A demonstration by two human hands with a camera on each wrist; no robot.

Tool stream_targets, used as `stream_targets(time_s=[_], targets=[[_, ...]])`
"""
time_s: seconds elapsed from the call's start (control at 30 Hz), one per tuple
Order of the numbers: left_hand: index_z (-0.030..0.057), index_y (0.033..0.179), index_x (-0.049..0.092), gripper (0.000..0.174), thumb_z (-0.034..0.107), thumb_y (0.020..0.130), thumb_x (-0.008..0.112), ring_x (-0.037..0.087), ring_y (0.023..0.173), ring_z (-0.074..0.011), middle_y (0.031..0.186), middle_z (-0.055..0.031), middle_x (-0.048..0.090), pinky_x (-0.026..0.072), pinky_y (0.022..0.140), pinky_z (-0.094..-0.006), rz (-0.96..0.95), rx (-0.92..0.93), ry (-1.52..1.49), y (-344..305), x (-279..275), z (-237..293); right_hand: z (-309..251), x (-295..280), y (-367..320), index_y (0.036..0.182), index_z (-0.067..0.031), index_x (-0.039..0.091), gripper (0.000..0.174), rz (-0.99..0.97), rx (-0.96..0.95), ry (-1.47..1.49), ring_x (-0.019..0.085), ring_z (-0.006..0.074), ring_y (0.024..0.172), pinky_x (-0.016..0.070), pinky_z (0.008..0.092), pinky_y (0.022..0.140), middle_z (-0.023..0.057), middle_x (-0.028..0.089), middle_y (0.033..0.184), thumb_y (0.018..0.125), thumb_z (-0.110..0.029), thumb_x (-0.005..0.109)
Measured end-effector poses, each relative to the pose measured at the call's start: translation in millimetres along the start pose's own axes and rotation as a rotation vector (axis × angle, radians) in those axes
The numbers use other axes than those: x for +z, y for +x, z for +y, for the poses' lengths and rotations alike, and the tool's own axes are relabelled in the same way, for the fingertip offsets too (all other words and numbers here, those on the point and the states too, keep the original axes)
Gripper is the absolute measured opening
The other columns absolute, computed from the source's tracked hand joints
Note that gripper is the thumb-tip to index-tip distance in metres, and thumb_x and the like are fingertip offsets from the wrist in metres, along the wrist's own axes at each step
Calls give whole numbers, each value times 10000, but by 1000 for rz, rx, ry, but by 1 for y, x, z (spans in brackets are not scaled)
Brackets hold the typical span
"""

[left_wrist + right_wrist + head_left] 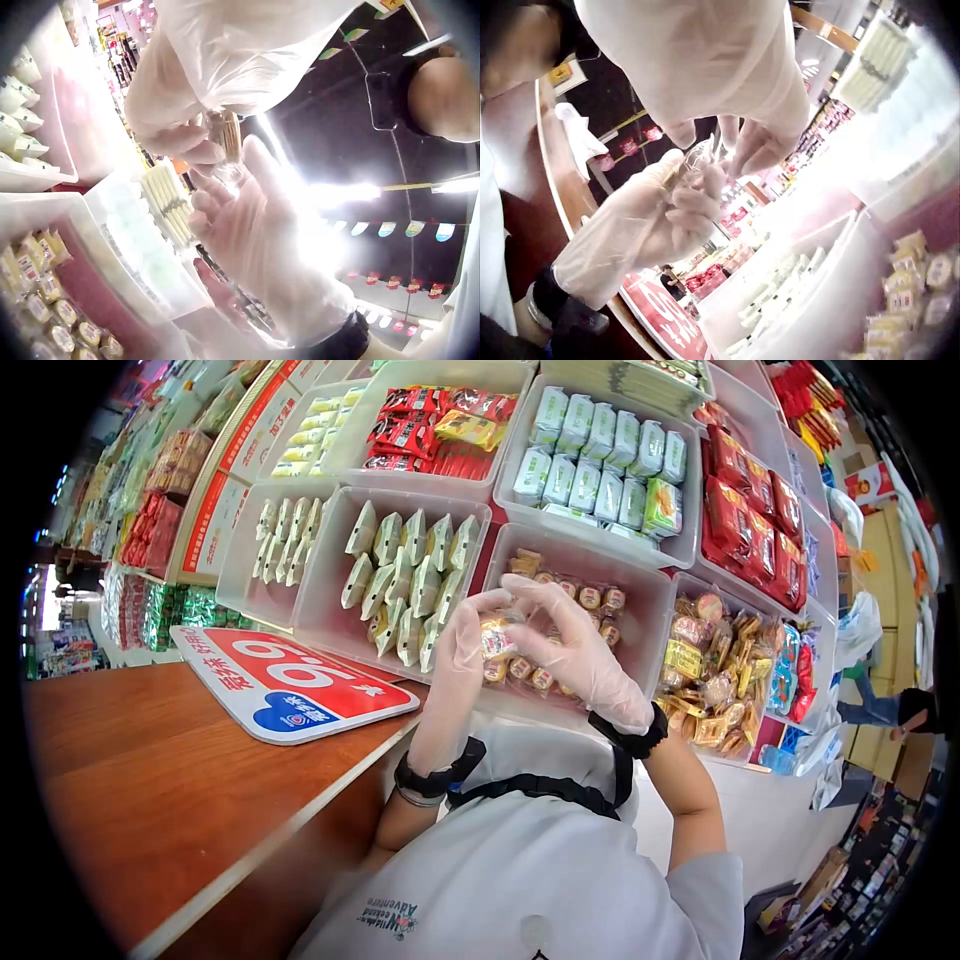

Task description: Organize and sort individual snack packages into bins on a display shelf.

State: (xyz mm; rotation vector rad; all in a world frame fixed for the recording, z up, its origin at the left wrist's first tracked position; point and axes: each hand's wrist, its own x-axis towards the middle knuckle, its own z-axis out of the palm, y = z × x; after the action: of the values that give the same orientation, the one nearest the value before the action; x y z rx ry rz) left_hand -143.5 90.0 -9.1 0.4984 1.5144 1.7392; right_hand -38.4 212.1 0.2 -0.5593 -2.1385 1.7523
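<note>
In the head view, a small clear-wrapped snack cake [497,637] with a printed label is held up between both hands. My left hand [455,680], in a thin see-through glove, grips it from the left with curled fingers. From the other side my right hand [590,665], gloved alike, pinches at its wrapper with thumb and fingers. The left wrist view shows the cake's brown side [225,135] between the fingertips. The right wrist view shows crinkled clear wrapper at the fingers; the rest is hidden. Below the hands, a bin [640,620] contains similar wrapped cakes [590,598].
Bins of green-white packets [600,435], pale pouches [410,560], red packs [755,510] and mixed snacks [715,670] surround the hands. A red price sign [300,680] lies by the brown wooden counter [180,780] at left. A person's legs [870,710] show at far right.
</note>
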Motion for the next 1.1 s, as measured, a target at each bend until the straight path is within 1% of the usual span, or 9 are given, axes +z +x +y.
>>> stream_targets(time_s=[0.1,0.2,0.27,0.33,0.47,0.5,0.7,0.87,1.1], targets=[[3,1229,529,580,495,1006,317,545,1002,-103,1102,-70,588,443,870,-256,-89,-23,59,-4,3,-9,-4,4,-1,1210,-88,570,400,-92,-321,-203,555,230,943,452,335,875,103,570,1095,825,-109,676],[5,1220,530,581,495,1011,298,545,953,-103,1073,-62,595,441,842,-263,-94,39,-71,-2,2,-18,-3,-1,-7,1207,-85,568,418,-102,-196,-184,533,278,999,439,378,886,121,560,1055,807,-108,685],[11,1179,556,564,477,1021,280,553,872,-114,1023,-60,605,441,794,-269,36,125,131,-1,0,-17,6,-3,-7,1206,-90,569,419,-110,-146,-209,525,283,1008,445,378,853,131,550,1042,804,-112,682],[14,1161,569,555,467,1022,280,551,841,-121,999,-60,607,436,780,-272,142,167,140,2,-4,-7,23,0,-5,1114,-77,612,347,92,-108,-52,550,296,910,452,380,807,132,567,976,776,-89,691],[14,1112,592,521,432,1017,295,556,822,-143,966,-71,610,432,793,-301,268,245,154,8,-17,-3,110,24,2,906,-75,681,212,-50,-85,-279,563,305,810,455,398,760,116,629,781,697,-92,714],[11,1115,587,521,432,1015,297,556,825,-144,968,-73,609,431,800,-303,266,219,132,8,-18,-3,116,30,-3,871,-71,683,193,-56,-106,-479,567,306,805,458,410,768,120,652,778,687,-117,717],[27,1137,577,491,435,996,344,565,821,-156,998,-78,620,432,806,-315,233,186,77,9,-17,-10,183,81,-10,862,-24,599,179,-125,-8,-380,584,334,811,482,431,730,158,594,870,715,-103,664],[42,1100,594,389,357,971,404,558,818,-147,973,-56,619,431,784,-287,278,175,103,12,-22,-11,207,88,-2,848,-10,521,192,-112,-240,-804,623,322,758,533,409,625,167,523,880,746,-119,642],[12,1120,569,419,367,991,389,565,839,-152,993,-80,618,446,815,-296,177,188,61,14,-25,-22,101,22,-16,917,-17,567,238,108,-114,-654,622,330,724,522,419,614,163,538,895,798,-205,652]])
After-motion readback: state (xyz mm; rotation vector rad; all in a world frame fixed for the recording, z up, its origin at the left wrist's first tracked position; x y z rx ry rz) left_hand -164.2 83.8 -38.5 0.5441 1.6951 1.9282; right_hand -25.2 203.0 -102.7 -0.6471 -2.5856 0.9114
